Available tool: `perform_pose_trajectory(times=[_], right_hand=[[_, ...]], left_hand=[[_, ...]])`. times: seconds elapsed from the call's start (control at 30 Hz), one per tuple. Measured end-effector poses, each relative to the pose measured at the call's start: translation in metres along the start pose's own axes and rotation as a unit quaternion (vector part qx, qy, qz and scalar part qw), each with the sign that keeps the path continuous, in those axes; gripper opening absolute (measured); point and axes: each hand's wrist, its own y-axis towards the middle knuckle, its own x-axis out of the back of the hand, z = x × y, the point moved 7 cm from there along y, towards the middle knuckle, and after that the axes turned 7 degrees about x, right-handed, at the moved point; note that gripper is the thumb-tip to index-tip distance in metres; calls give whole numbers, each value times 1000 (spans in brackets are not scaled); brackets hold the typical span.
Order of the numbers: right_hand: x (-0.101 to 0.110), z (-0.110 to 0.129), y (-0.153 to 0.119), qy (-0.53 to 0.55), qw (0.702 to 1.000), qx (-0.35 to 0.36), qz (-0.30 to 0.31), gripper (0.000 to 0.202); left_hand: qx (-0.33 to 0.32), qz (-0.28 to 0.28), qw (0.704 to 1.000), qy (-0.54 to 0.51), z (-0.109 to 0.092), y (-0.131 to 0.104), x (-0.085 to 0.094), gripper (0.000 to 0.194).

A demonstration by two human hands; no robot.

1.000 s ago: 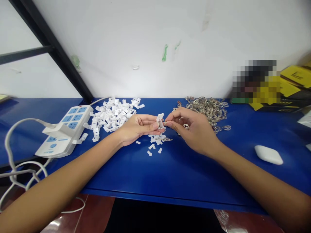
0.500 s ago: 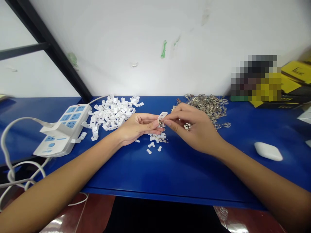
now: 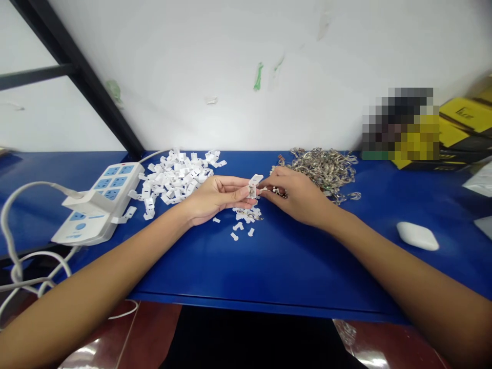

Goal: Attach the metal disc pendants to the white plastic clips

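Between thumb and fingers, my left hand (image 3: 217, 199) holds a small white plastic housing (image 3: 252, 191) with its flap raised and something metallic inside. My right hand (image 3: 300, 197) is pinched at the housing's right side; a tiny pale bit shows at its fingertips, too small to name. Below the hands lie small white pieces (image 3: 238, 226) with a few metal bits among them. Behind my left hand is a heap of white plastic housings (image 3: 179, 177). A pile of metal parts (image 3: 326, 166) lies behind my right hand.
A white power strip (image 3: 119, 192) with a plugged-in adapter and cable lies on the left of the blue table (image 3: 269, 271). At the right are a white rounded case (image 3: 417, 236) and yellow-black boxes (image 3: 465, 115). A wall rises behind.
My right hand has drawn back slightly from over the housing, so more of the housing's inside shows. My left hand keeps its hold. The whole view has shifted a little.
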Motion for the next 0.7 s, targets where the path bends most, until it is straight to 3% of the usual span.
perform_pose_trajectory(times=[0.23,0.37,0.7], right_hand=[[-8,-6,4,-3,999,25,31,16],[-12,-8,5,-34,997,5,72,19],[-26,7,7,-234,968,52,79,25]], left_hand=[[5,2,1000,3,0,1,-2,27],[11,-4,1000,0,1,1,-1,27],[11,1,1000,-1,3,1,-2,27]])
